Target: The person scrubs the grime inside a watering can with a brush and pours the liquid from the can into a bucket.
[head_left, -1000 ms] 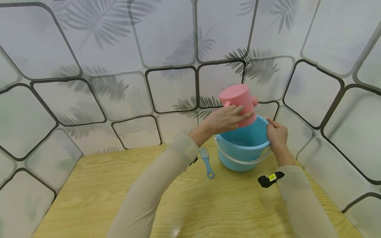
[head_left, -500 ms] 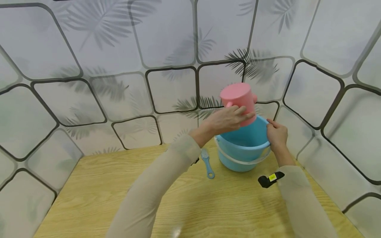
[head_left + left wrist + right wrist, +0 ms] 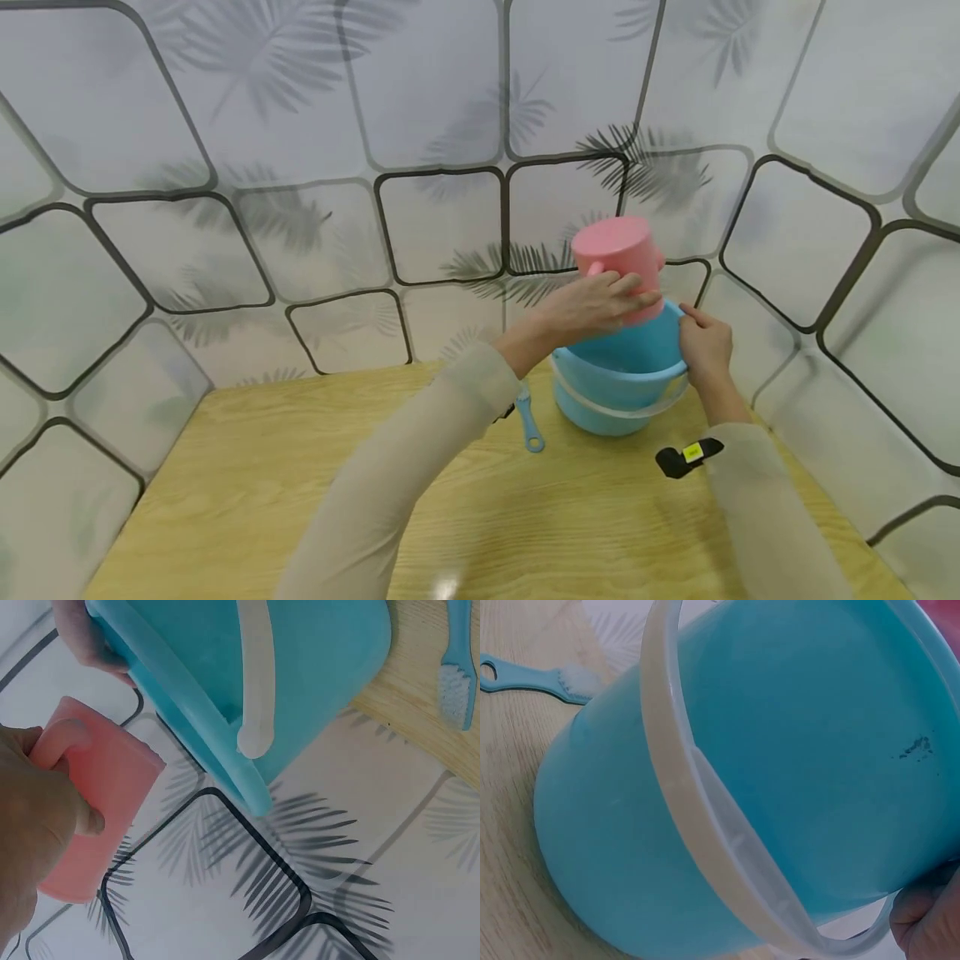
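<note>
My left hand [image 3: 596,308] grips a pink cup [image 3: 626,250] by its handle, fingers against its side. The cup is tipped upside down above the mouth of a blue bucket [image 3: 603,404], its base facing up. In the left wrist view the curled thumb and fingers of that hand [image 3: 37,817] hold the pink cup [image 3: 112,795]. My right hand [image 3: 707,346] pinches the bucket's right rim. In the right wrist view part of this hand [image 3: 934,919] shows at the rim. The white bucket handle [image 3: 615,410] hangs down in front. Whatever lies inside the bucket is hidden.
A blue brush [image 3: 531,425] with white bristles lies on the wooden table [image 3: 300,483], left of the bucket. Patterned walls [image 3: 435,225] stand close behind and to the right of the bucket.
The head view has shifted slightly, so everything sits a little farther right. The left hand still holds the tipped cup over the bucket, and the right hand stays on the rim.
</note>
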The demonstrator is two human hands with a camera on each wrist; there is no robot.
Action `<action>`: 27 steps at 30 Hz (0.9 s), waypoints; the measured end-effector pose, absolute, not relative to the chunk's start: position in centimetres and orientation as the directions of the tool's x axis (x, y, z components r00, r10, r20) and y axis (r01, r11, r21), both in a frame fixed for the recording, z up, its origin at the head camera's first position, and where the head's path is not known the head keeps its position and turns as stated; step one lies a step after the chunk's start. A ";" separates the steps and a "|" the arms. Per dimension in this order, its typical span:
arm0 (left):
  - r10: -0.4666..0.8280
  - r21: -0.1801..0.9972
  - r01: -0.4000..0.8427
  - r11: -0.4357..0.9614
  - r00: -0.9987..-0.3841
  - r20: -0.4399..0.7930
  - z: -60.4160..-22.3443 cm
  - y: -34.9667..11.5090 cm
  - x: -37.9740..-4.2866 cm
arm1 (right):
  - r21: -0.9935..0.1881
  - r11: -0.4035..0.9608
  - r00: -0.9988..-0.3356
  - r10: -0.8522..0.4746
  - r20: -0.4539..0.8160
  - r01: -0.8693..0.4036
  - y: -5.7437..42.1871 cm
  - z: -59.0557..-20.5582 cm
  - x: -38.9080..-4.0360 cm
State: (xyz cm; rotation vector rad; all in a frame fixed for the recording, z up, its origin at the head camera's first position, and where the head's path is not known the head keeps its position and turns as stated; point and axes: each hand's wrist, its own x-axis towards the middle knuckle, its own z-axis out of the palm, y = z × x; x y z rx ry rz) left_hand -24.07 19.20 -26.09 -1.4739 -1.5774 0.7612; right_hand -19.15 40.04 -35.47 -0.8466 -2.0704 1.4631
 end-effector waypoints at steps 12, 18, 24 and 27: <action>0.993 -0.888 0.453 0.084 0.040 0.115 -26.8 19.6 -24.3 | -0.945 0.245 -0.699 0.714 0.026 0.215 40.0 -35.5 -19.2; 0.989 -0.879 0.467 0.096 0.055 0.138 -27.4 19.6 -24.4 | -0.934 0.282 -0.712 0.701 0.045 0.218 39.8 -35.8 -19.1; 0.983 -0.903 0.415 0.113 0.082 0.161 -27.9 19.6 -24.5 | -0.928 0.299 -0.700 0.711 0.062 0.221 40.1 -35.5 -18.9; 0.984 -0.906 0.414 0.088 0.105 0.143 -28.1 19.7 -24.4 | -0.929 0.293 -0.700 0.712 0.053 0.228 40.3 -35.5 -18.8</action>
